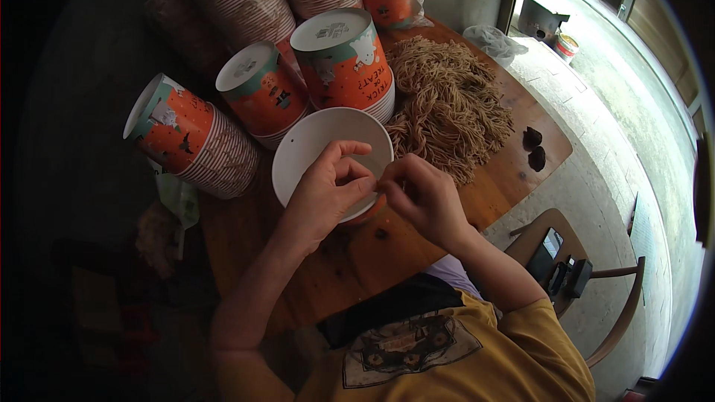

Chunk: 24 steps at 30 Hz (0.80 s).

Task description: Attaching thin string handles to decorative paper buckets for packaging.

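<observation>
A round paper bucket (298,156), white inside, stands mouth up at the near middle of the wooden table. A small dark hole shows near its left rim. My left hand (325,190) reaches over the bucket's mouth, index finger raised, thumb and another finger closed near the right rim. Beside it my right hand (426,197) pinches at the same spot on the rim, fingertips almost meeting the left thumb. Whatever lies between the fingertips is too small to make out. Just right of the bucket lies a big heap of tan cords (454,112).
Stacks of upturned orange paper buckets (342,67) stand behind, and another stack (179,130) leans at left. Bagged bucket stacks (238,0) line the back. Two small dark pieces (534,149) lie near the table's right edge. A wooden chair (555,231) holds a phone (552,243).
</observation>
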### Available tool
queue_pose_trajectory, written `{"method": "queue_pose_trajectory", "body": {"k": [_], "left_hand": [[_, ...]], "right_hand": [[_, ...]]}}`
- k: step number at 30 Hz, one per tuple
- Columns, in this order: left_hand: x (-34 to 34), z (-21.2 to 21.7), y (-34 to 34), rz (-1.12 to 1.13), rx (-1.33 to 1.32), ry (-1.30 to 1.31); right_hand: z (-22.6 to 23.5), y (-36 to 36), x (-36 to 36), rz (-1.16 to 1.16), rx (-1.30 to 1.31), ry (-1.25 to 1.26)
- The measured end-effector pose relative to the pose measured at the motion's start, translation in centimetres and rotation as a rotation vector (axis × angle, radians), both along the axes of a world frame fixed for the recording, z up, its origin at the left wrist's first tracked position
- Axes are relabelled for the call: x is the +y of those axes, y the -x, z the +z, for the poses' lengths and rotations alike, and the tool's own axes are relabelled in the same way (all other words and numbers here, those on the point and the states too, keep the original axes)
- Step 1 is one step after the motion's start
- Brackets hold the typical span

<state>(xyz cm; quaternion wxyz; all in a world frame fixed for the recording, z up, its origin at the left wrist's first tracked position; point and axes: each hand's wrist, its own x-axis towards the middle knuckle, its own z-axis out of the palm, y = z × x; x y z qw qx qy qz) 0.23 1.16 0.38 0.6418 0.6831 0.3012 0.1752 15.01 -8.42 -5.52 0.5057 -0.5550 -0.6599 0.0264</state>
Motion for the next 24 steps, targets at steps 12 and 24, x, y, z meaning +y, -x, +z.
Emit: {"method": "queue_pose_trajectory", "body": {"k": [12,24], "left_hand": [[0.0,-0.1,0.0,-0.006,0.005,-0.016],[-0.2,0.1,-0.3,-0.017,-0.006,-0.031]], "right_hand": [[0.7,0.0,-0.6,0.0,0.103,0.092],[-0.1,0.1,-0.1,0.173,0.772,0.259]]}}
